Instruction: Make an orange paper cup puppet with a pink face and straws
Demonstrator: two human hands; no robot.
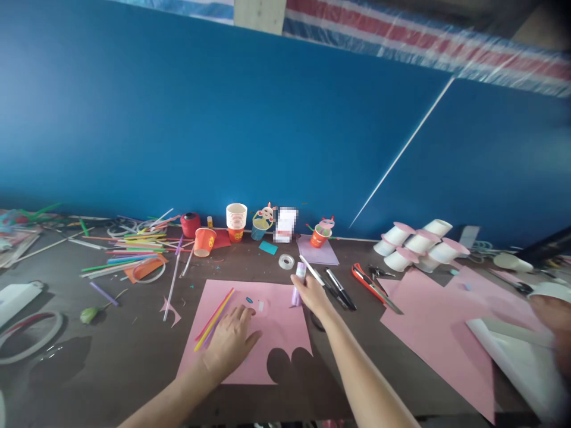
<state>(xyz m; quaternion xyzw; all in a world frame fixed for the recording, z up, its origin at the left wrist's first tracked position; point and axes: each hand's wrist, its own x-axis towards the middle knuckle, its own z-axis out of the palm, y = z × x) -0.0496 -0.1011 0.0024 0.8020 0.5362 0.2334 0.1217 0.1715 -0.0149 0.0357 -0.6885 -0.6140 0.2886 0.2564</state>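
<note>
My left hand lies palm down, fingers spread, on a pink paper sheet whose lower right edge has rounded cut-outs. Beside its fingers are pink, yellow and purple straws, plus a small dark blue oval piece and a small pale piece. In my right hand is a lilac glue stick, held roughly upright at the sheet's right edge, with fingers closed around it. A white pen and dark markers lie just beyond and right of this hand.
Behind stand stacked paper cups, a decorated blue cup, a decorated red cup and a tape roll. Loose straws lie left. A red cutter, pink sheets, piled white cups and another person's hand are right.
</note>
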